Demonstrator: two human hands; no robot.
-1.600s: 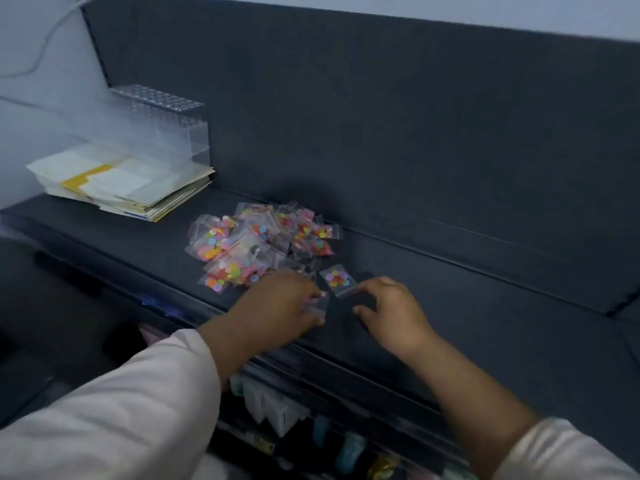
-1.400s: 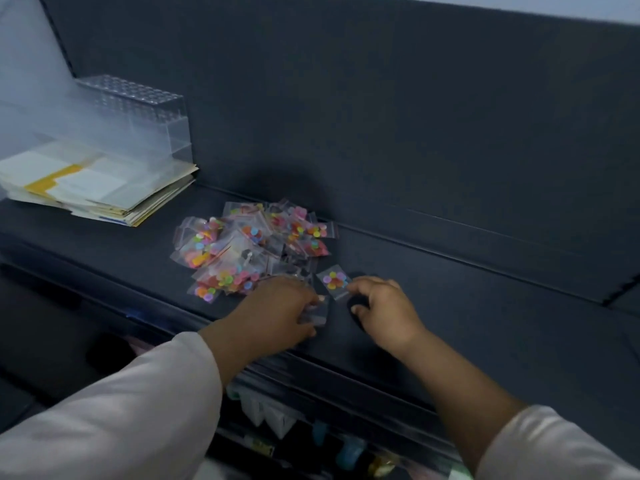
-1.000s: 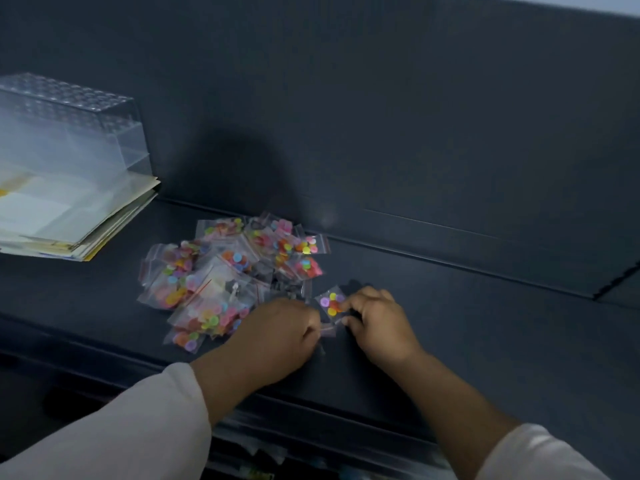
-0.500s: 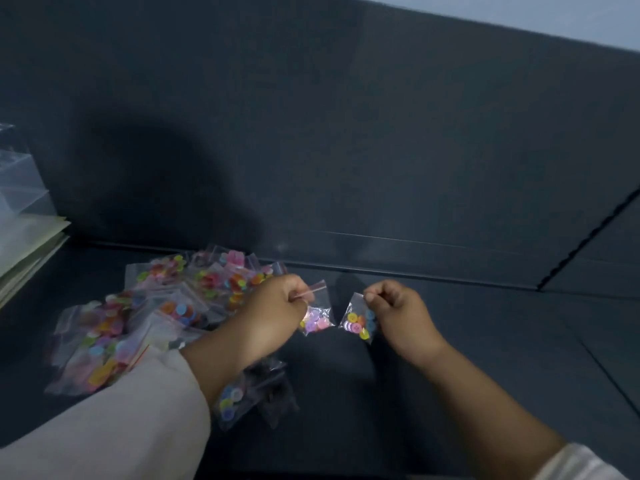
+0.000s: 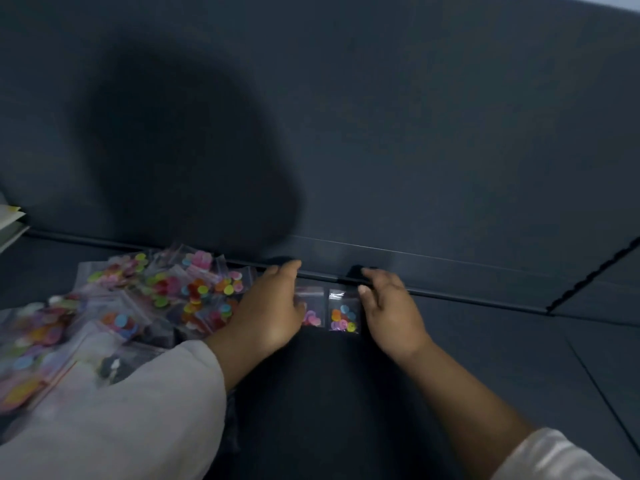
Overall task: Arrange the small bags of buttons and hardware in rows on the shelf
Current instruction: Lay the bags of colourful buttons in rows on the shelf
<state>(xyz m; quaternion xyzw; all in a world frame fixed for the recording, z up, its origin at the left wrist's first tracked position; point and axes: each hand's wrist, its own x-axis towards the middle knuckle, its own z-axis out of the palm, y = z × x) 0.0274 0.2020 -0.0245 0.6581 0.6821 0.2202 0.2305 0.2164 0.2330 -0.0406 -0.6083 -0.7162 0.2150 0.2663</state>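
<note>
Nearest the camera, two white fabric sleeves, left (image 5: 121,410) and right (image 5: 554,459), reach forward over a flat dark grey shelf (image 5: 485,348). Left hand (image 5: 266,313) lies low on the shelf with fingers stretched out flat towards the rear, gripping nothing; its thumb side overlaps the left edge of a small clear plastic bag of pink buttons (image 5: 312,311). Right hand (image 5: 391,313) is likewise spread flat and holds nothing, its thumb at the upper right corner of a small clear plastic bag of mixed-colour buttons (image 5: 343,311). The two bags lie flat side by side between the hands, just beside each other, close to the back of the shelf. To the left, a loose heap of small clear bags with coloured buttons (image 5: 156,299) sprawls over the shelf, blurred at its near end. Behind, a dark raised rail (image 5: 467,297) runs along the shelf's rear edge; the fingertips of both hands reach it. Beyond rises a dark grey back panel (image 5: 415,133) carrying a broad shadow (image 5: 173,150). The corner of a pale stack of papers (image 5: 10,220) shows at far left.
</note>
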